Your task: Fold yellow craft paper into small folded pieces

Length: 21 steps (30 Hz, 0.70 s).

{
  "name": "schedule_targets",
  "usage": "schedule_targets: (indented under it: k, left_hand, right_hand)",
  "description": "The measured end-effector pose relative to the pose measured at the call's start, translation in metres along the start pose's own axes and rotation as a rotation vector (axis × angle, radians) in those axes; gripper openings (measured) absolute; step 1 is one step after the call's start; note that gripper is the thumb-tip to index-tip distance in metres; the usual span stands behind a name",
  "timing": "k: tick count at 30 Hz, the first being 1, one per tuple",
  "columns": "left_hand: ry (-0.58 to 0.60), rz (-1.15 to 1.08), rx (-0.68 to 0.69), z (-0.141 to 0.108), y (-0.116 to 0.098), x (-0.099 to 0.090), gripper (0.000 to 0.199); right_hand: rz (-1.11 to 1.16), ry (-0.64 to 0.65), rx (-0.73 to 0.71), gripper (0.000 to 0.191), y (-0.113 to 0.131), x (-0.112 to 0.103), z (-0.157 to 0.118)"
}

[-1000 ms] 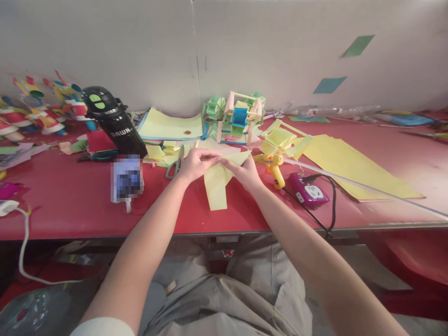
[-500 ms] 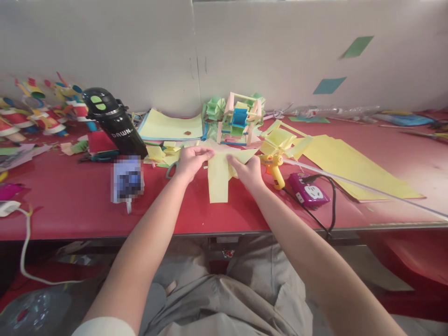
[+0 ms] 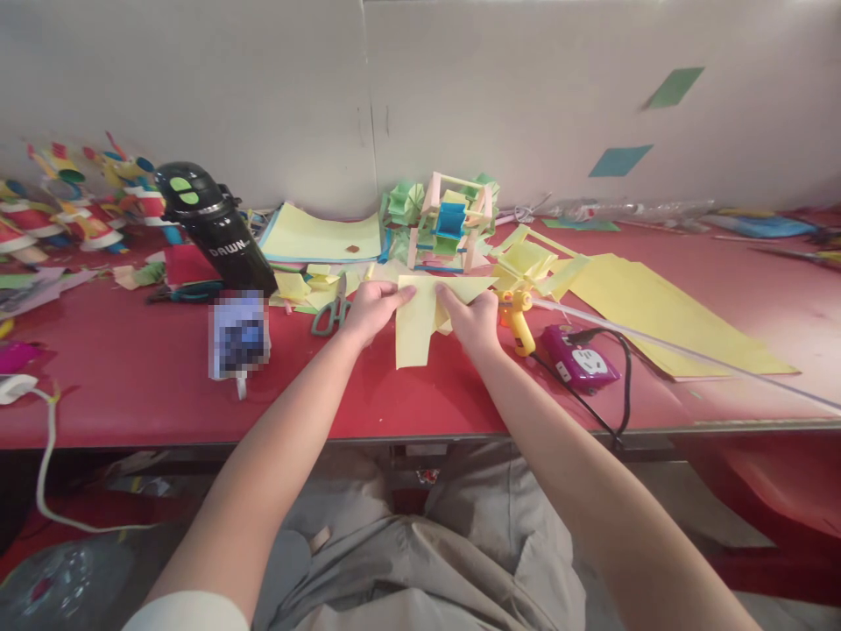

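Observation:
A folded piece of pale yellow paper [image 3: 413,331] is held up over the red table by both hands. My left hand [image 3: 374,308] pinches its upper left edge, thumb in front. My right hand [image 3: 471,317] grips it at the right, where a pointed flap sticks out past the fingers. Part of the fold behind my right thumb is hidden. Green-handled scissors [image 3: 332,314] lie just left of my left hand. Close to the right of my right hand lies a yellow glue gun [image 3: 519,322].
A paper wheel model [image 3: 450,223] stands behind the hands. Yellow sheets [image 3: 670,315] and a purple power socket [image 3: 579,358] with a black cord lie to the right. At left are a black bottle [image 3: 216,232] and a blurred device [image 3: 240,337]. Paper figures [image 3: 85,210] stand far left.
Both hands have shifted slightly right with the paper. Its lower end has risen and tilted a little. More of the scissors now shows beside my left hand.

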State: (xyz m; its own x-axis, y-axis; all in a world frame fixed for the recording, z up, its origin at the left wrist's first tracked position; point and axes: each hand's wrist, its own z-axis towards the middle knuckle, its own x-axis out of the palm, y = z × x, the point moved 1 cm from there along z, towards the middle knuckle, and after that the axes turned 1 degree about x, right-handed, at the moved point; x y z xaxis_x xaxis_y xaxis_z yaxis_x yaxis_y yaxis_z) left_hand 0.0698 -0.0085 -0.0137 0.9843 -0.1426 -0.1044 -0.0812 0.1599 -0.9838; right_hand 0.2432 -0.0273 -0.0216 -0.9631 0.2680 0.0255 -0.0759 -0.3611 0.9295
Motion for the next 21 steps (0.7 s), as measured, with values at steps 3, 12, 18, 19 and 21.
schedule_targets:
  k: [3, 12, 18, 19, 21]
  left_hand:
    - [-0.027, 0.084, 0.026, -0.002, -0.001, 0.002, 0.045]
    - [0.02, 0.055, -0.058, -0.002, -0.002, -0.001, 0.046]
    - [0.204, -0.039, -0.047, -0.001, -0.002, -0.003, 0.046]
    - [0.178, -0.009, -0.053, -0.001, -0.002, -0.004, 0.046]
    - [0.074, 0.084, -0.052, -0.001, -0.002, -0.007, 0.046]
  right_hand:
    - [0.007, -0.032, 0.004, 0.028, 0.002, -0.001, 0.001]
    - [-0.006, -0.129, -0.009, 0.034, 0.001, -0.002, 0.002]
    - [-0.012, -0.161, -0.009, 0.038, -0.001, -0.003, 0.003]
    - [-0.016, -0.167, -0.017, 0.039, -0.001, -0.003, 0.004]
    - [-0.015, -0.181, -0.026, 0.041, -0.002, -0.004, 0.005]
